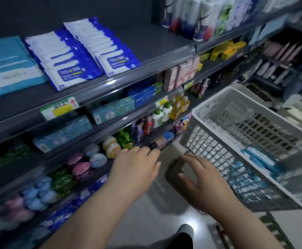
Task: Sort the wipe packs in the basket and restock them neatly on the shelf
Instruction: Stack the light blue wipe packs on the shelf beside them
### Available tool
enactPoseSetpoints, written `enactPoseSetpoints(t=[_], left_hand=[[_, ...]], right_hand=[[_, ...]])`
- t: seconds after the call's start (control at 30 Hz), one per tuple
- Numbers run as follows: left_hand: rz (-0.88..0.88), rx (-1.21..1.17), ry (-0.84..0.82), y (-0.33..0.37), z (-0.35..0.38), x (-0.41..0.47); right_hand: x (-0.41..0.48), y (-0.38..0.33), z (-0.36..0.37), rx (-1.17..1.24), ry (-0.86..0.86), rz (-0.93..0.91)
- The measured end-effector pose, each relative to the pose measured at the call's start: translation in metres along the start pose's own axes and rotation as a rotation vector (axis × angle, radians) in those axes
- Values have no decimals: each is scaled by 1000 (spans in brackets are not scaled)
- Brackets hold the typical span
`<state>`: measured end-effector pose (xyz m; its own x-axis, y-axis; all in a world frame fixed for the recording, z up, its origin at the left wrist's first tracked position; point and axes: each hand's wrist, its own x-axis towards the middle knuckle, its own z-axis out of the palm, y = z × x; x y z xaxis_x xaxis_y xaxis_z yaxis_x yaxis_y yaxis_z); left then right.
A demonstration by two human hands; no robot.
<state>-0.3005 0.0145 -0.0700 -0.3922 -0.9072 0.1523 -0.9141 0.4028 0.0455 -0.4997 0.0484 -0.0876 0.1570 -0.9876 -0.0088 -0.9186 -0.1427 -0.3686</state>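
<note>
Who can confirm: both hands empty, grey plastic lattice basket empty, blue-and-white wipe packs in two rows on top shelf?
One error: head view shows light-blue wipe packs lying in the grey plastic lattice basket. Rest holds: left hand and right hand hold nothing; blue-and-white wipe packs sit in two rows on the top shelf.

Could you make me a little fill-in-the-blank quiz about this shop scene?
1. The packs in the basket are light ____.
2. Both the left hand and the right hand hold ____.
3. On the shelf, the dark blue packs lie in ____ rows.
Missing words: blue; nothing; two.
</note>
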Motion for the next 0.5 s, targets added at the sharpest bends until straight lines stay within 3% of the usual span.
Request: enactPoseSetpoints(t=[0.33,0.5], left_hand=[[277,-22,-95,191,40,131],[341,-21,-220,248,61,172]], right_hand=[[-45,207,-73,83,28,376],[-53,284,-92,90,33,486]])
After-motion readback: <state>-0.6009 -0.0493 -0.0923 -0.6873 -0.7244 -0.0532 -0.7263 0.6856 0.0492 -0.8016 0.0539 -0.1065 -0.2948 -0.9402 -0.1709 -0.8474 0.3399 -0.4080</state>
